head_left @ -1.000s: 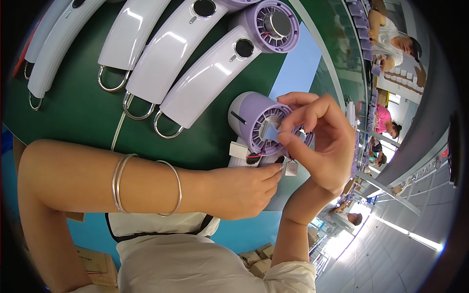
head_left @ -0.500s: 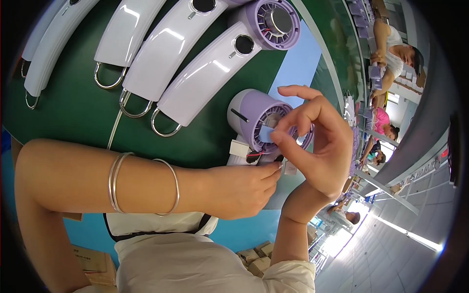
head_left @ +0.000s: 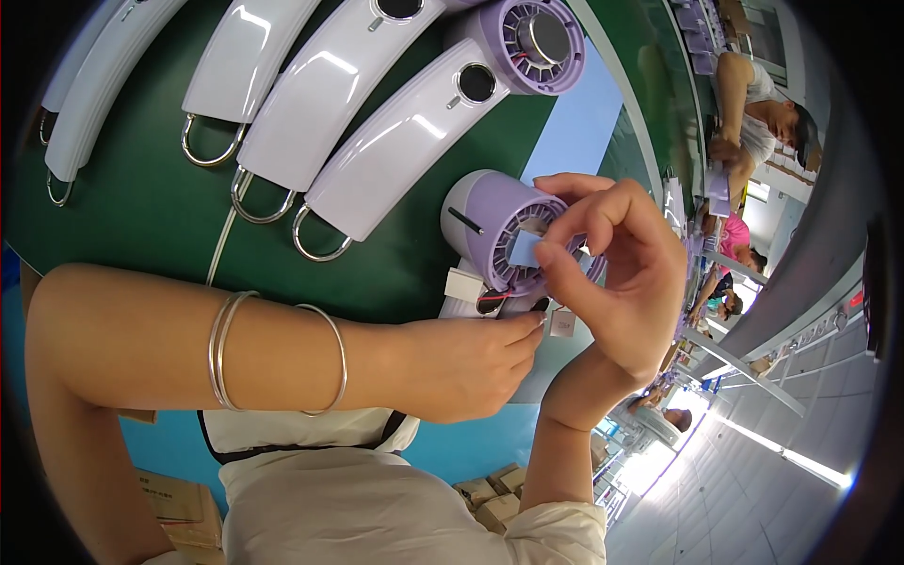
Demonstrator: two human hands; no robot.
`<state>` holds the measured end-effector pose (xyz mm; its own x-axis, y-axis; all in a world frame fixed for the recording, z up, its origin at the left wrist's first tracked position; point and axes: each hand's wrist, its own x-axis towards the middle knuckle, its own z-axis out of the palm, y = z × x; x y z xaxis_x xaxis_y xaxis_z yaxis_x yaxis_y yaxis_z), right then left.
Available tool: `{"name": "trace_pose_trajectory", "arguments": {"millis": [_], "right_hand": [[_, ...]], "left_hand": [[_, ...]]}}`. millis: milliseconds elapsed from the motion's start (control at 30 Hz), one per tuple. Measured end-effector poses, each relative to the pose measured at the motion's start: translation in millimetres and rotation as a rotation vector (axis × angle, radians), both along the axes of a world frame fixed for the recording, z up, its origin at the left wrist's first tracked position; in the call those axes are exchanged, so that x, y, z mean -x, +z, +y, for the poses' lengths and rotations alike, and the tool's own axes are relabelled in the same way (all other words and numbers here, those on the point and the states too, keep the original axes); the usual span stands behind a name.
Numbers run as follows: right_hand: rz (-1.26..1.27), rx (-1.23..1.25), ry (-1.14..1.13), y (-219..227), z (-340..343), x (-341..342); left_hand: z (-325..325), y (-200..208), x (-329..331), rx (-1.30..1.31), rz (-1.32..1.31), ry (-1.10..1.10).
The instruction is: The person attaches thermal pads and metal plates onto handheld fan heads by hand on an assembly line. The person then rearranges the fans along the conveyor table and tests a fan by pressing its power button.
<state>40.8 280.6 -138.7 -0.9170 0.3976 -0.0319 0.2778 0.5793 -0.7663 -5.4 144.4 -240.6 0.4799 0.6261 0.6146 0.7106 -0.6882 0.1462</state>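
Observation:
My left hand reaches in from the left, its fingers closed around the lower part of a white-and-lilac handheld fan. The fan's round head is open toward my right hand, showing a ring of lilac fins. Between thumb and index finger my right hand pinches a small light-blue piece, held at the fan's opening. A white block with a red wire sits below the head. Close to my left fingertips is a small pale square piece. Most of the fan's handle is hidden.
Several similar white fans with metal loops lie across the green table. A light-blue sheet lies beyond the held fan. Co-workers sit along a line at the right. Cardboard boxes stand below the table edge.
My right hand has shifted slightly right, and the light-blue piece has tilted with it. The held fan has moved a little right. More of the pale square piece shows. My left hand has barely moved.

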Motion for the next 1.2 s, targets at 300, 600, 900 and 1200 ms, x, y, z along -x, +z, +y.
{"name": "trace_pose_trajectory", "arguments": {"millis": [300, 600, 900, 1200], "right_hand": [[-0.106, 0.078, 0.025, 3.2, 4.4, 4.9], [-0.097, -0.228, -0.019, 1.4, -7.0, 7.9], [0.037, -0.337, -0.032, 2.6, -7.0, -5.2], [-0.044, -1.057, -0.607, -23.1, 209.1, -110.9]], "left_hand": [[0.3, 2.4, 11.6, 0.044, 0.074, 0.000], [2.6, -3.7, 14.7, 0.046, 0.002, -0.084], [7.0, 5.4, 15.2, 0.103, -0.021, -0.120], [15.8, 28.6, 17.7, 0.197, 0.056, -0.184]]}}
